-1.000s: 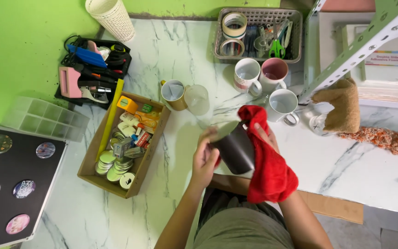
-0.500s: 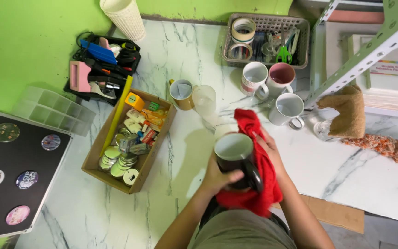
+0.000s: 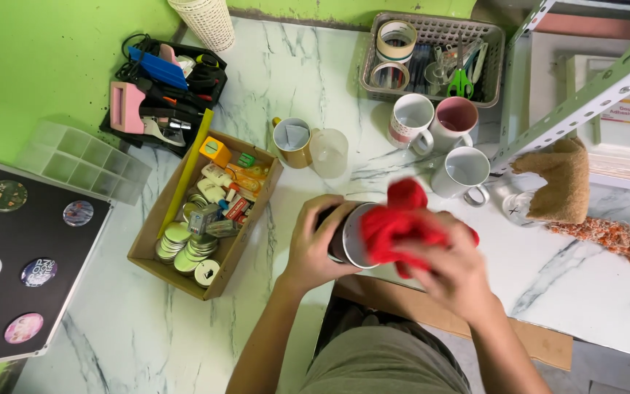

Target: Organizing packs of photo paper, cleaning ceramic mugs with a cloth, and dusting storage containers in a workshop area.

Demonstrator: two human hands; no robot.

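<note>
Fingers of our left hand [image 3: 315,244] clamp the dark mug [image 3: 348,235]; our right hand [image 3: 450,270] presses the red cloth [image 3: 399,226] into its mouth, fingers curled.

Green wall [image 3: 45,66], white marble table [image 3: 184,343], metal shelving [image 3: 585,95].

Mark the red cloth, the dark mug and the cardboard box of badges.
red cloth [image 3: 395,226], head view, on its bunched middle.
dark mug [image 3: 345,235], head view, on its side near the rim.
cardboard box [image 3: 257,222], head view, on its right wall.
</note>
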